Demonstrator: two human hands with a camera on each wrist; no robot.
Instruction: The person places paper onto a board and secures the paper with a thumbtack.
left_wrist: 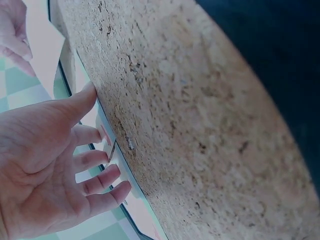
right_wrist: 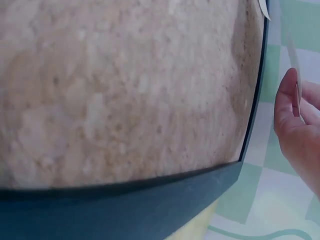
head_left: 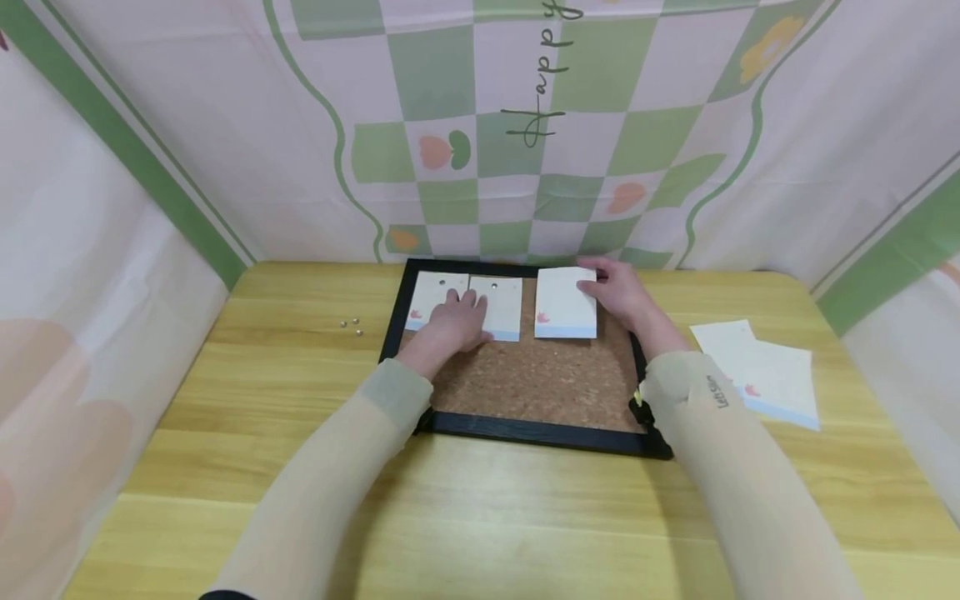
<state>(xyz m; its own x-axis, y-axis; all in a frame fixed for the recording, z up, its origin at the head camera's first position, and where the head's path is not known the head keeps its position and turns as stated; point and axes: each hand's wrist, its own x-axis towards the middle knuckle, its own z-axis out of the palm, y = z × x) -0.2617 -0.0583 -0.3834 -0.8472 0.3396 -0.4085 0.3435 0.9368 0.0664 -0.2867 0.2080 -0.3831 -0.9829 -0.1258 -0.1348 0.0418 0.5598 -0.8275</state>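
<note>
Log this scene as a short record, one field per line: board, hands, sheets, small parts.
board: cork board, black frame, on wooden table
left hand: fingers spread over the fastened sheets
right hand: pinches the held sheet near its right edge
fastened sheets: two, side by side, upper left of board
loose sheets: overlapping, right of board
silver pins: three, left of board
</note>
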